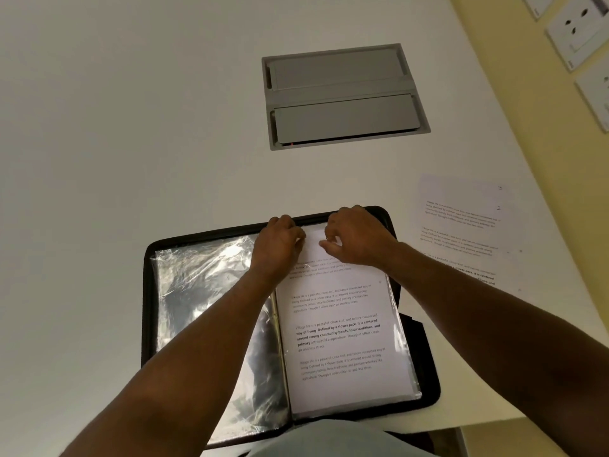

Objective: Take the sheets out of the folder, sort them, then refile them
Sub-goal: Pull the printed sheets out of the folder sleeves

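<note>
A black zip folder (150, 278) lies open on the white desk in front of me. Its left side shows empty, crinkled clear sleeves (204, 291). On the right side a printed sheet (336, 328) sits inside a clear sleeve. My left hand (280, 245) has its fingers curled at the sleeve's top edge near the spine. My right hand (356, 239) pinches at the top of the printed sheet, thumb and fingers bent. A loose printed sheet (461, 232) lies flat on the desk to the right of the folder.
A grey cable hatch (342, 94) with two flaps is set into the desk (131, 127) beyond the folder. The desk's right edge runs diagonally along a yellow wall with white sockets (580, 31). The folder overhangs the near desk edge.
</note>
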